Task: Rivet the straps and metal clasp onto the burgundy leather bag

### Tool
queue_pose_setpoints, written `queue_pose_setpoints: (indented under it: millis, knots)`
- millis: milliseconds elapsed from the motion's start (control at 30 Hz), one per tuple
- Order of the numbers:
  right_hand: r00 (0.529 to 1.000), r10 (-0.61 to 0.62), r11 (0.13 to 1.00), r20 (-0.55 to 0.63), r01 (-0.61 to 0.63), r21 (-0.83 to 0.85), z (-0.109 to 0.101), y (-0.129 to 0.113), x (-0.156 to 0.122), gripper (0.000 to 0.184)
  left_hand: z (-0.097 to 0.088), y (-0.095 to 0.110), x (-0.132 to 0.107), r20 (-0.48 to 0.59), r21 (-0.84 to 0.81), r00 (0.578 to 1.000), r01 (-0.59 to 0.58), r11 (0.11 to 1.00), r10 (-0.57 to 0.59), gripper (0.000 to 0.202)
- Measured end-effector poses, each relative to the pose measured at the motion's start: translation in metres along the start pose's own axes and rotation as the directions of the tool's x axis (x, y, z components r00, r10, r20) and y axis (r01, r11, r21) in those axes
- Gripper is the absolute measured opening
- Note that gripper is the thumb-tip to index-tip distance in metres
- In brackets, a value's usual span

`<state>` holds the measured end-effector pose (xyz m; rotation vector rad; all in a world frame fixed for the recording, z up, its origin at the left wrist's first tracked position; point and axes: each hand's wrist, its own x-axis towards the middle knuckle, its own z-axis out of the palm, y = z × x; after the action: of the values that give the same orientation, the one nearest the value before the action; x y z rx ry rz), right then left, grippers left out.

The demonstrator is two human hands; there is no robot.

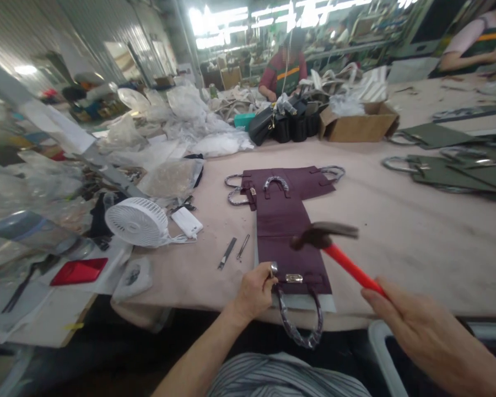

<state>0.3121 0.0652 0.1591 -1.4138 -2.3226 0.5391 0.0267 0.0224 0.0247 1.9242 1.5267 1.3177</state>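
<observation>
The right hand [405,311] grips a red-handled hammer [351,267], its head toward ten o'clock. The left hand [254,289] pinches a small metal piece [274,268] by the burgundy panel [281,220], which spreads toward that hand's one o'clock.

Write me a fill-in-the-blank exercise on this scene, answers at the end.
1. The right hand grips a ____ by its red handle.
2. The white fan stands to the ____ of the purple leather.
3. The open box on the table is made of ____.

Missing words: hammer; left; cardboard.
</observation>
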Motion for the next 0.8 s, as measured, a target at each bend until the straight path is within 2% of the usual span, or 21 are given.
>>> queue_pose_setpoints:
  millis: [67,133,167,233,333,400,433,500,567,600,667,733,800]
  knots:
    - [0.976,0.193,0.975,0.105,-0.203,0.087,0.003,0.027,0.006,0.053,0.000,-0.002,-0.002,-0.010,-0.008,1.000,-0.009,1.000,0.009,0.020]
    - [0.892,0.392,0.900,0.226,-0.422,0.105,0.013,0.057,0.009,0.051,0.000,-0.003,-0.003,0.010,-0.013,1.000,0.012,1.000,-0.012,0.020]
    - [0.854,0.456,0.875,0.249,-0.481,0.048,0.021,0.071,0.009,0.049,-0.001,-0.003,-0.004,0.021,-0.014,1.000,0.023,1.000,-0.023,0.020]
    - [0.851,0.495,0.869,0.176,-0.490,-0.073,0.038,0.091,0.007,0.044,-0.001,-0.003,-0.005,0.038,-0.010,0.999,0.036,0.999,-0.036,0.020]
    - [0.915,0.402,0.907,0.016,-0.396,-0.147,0.065,0.092,0.003,0.045,-0.002,-0.003,-0.008,0.040,0.020,0.998,0.044,0.999,-0.045,0.022]
    - [0.972,0.212,0.968,-0.102,-0.223,-0.112,0.083,0.076,0.000,0.048,-0.003,-0.003,-0.010,0.034,0.038,0.998,0.044,0.998,-0.046,0.021]
    - [0.983,0.103,0.990,-0.149,-0.116,-0.081,0.092,0.066,-0.001,0.046,-0.003,-0.003,-0.010,0.028,0.037,0.999,0.044,0.998,-0.045,0.020]
    - [0.978,-0.055,0.998,-0.200,0.056,-0.001,0.112,0.047,-0.003,0.038,-0.004,-0.002,-0.011,0.019,0.012,0.998,0.056,0.998,-0.056,0.017]
    - [0.971,-0.072,0.992,-0.228,0.094,0.086,0.131,0.035,-0.005,0.027,-0.004,-0.001,-0.011,0.008,-0.044,0.993,0.120,0.992,-0.119,0.014]
    - [0.969,-0.055,0.989,-0.242,0.087,0.123,0.138,0.033,-0.005,0.023,-0.004,0.000,-0.011,0.005,-0.082,0.983,0.186,0.979,-0.186,0.014]
    - [0.966,-0.008,0.979,-0.258,0.060,0.193,0.148,0.034,-0.004,0.020,-0.004,0.000,-0.008,-0.029,-0.228,0.927,0.359,0.905,-0.375,0.015]
    - [0.971,0.019,0.968,-0.239,0.042,0.247,0.150,0.040,-0.003,0.018,-0.005,-0.001,-0.003,-0.073,-0.473,0.808,0.488,0.734,-0.584,0.027]
    - [0.973,0.030,0.955,-0.227,0.039,0.293,0.148,0.045,-0.001,0.017,-0.013,-0.007,0.003,-0.084,-0.658,0.691,0.503,0.560,-0.718,0.040]
